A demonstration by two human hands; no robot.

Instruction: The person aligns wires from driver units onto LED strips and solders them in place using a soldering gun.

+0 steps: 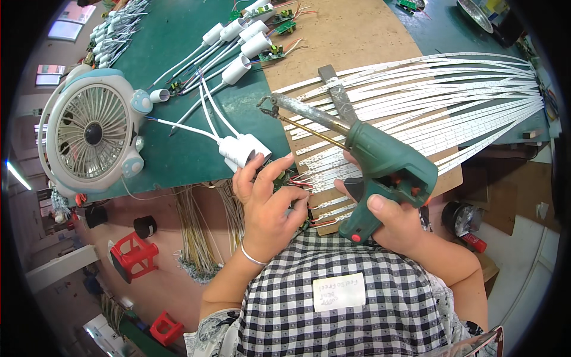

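Note:
My right hand (395,223) is wrapped round the handle of a green soldering gun (383,157), whose metal barrel and thin brass-coloured tube point to the far left over the strips. In my left hand (267,217), thumb and index finger come together at thin red and white wires (302,181) at the near ends of the white LED strips (416,134). The other fingers are raised, beside white lamp sockets (241,149) with white cables. Small green circuit boards (279,175) lie partly hidden behind this hand. The strips rest on a brown board (348,38) under a flat metal bar (337,92).
A white and blue fan (92,134) stands at the left edge of the green table (172,33). More sockets with boards (235,71) lie beyond my left hand. A metal dish (474,15) is at the far right. Red stools (134,256) stand on the floor.

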